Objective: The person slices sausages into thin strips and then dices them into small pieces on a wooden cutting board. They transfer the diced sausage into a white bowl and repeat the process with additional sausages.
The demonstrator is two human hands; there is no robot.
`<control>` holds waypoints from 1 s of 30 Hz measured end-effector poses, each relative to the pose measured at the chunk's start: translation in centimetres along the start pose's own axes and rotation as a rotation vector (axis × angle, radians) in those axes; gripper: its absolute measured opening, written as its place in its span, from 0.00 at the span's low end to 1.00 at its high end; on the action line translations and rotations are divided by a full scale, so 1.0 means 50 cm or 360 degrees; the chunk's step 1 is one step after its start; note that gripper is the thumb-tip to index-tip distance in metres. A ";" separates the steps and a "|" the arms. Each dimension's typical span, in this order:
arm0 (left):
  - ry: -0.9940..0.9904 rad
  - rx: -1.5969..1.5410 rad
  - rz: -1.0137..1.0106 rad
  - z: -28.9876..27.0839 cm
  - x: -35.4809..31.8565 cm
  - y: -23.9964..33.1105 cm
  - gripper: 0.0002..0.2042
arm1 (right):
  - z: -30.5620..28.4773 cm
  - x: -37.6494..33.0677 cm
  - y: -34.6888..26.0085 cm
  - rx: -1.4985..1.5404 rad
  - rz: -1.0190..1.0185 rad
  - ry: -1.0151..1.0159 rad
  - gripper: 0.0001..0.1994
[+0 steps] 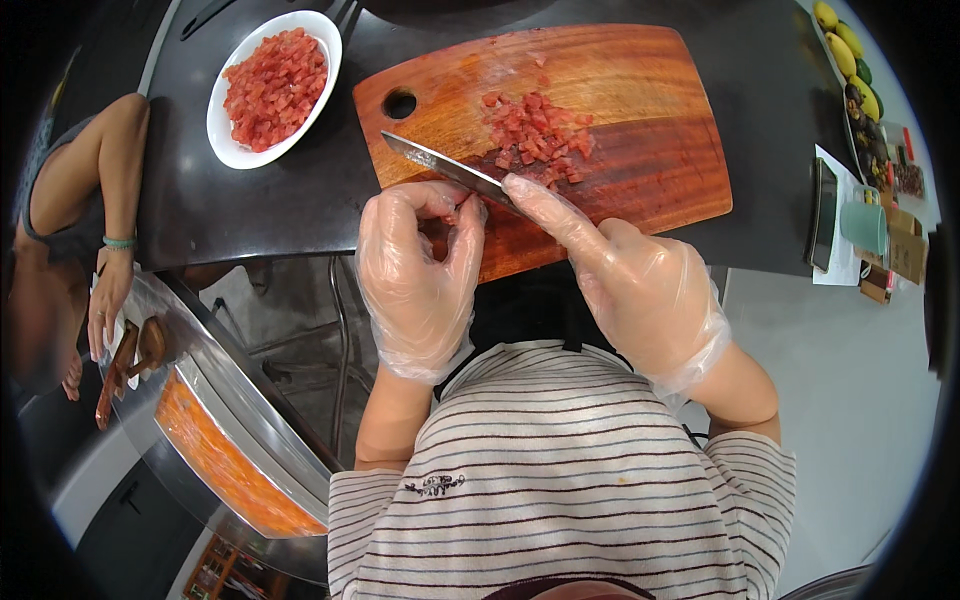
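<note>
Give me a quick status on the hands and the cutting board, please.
Right hand grips knife, forefinger along blade. Left hand pinches a red piece at the blade. Diced red cubes piled on cutting board. Nothing in the way.

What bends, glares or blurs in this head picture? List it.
Head view: fisheye bends the cutting board edges and blacks out the corners; soft glare on the gloved left hand, right hand and knife; the fruit near the rim looks small and soft.

White bowl [222, 128] of red cubes on dark table [290, 205], upper left. Fruit [848, 52], phone [824, 212], teal cup [864, 226] far right.
</note>
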State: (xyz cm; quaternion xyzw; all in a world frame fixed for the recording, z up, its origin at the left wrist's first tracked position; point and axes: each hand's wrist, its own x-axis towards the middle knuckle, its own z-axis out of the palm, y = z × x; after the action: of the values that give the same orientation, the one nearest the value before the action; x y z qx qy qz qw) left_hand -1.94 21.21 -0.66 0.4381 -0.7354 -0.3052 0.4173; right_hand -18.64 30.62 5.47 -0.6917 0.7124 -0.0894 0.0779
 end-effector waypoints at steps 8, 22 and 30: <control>-0.0010 0.0071 -0.0060 0.001 0.001 0.007 0.10 | -0.002 0.008 0.002 -0.0002 0.0018 -0.0061 0.41; -0.0623 0.0375 0.0310 0.006 0.120 0.042 0.10 | -0.016 -0.011 0.131 0.1467 0.0269 0.0201 0.27; -0.0541 0.0170 -0.0010 -0.031 0.150 0.058 0.09 | -0.033 0.008 0.194 0.0707 0.0197 0.0516 0.20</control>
State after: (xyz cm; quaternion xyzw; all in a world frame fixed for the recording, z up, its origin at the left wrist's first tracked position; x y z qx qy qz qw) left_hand -3.70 15.61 5.04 0.4041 -0.8092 -0.3366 0.2620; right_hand -28.44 30.53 4.79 -0.5895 0.7194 -0.3480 0.1180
